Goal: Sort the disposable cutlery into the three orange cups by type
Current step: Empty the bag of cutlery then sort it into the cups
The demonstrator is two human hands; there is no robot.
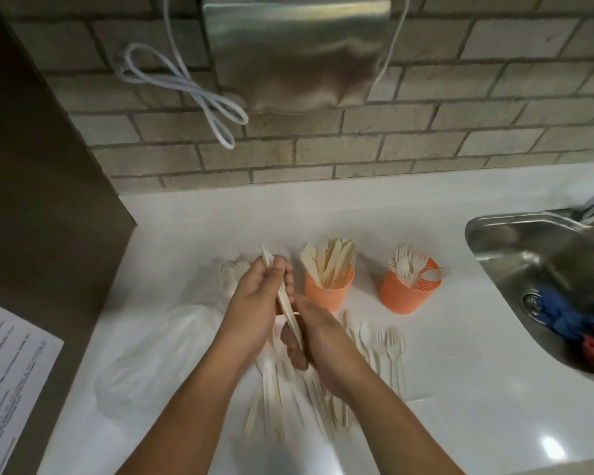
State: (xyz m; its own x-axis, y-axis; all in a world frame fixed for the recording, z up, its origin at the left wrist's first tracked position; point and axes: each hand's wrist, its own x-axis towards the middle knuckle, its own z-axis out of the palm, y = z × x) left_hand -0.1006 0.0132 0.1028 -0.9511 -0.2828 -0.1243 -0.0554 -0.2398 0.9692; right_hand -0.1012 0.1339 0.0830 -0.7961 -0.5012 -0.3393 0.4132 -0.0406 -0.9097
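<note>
Spoons (pixel 232 270) bunched just beyond left fingertips; third cup hidden, can't confirm.
Left hand (pixel 258 303): fingers curled round knife (pixel 286 306), blade up.
Loose pile (pixel 275 389) under both wrists, unsorted.
Right hand (pixel 319 341): fingers curl down by knife's lower end, grip unclear.
Knife cup (pixel 328 294) just right of left fingers, well filled.
Loose row (pixel 384 344) right of right hand, unsorted.
Fork cup (pixel 405 293) further right, part filled.
Judgement: past halfway, plenty left.

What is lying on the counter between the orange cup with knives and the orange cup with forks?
Nothing. In the head view, only bare white counter separates the knife cup from the fork cup.
</note>
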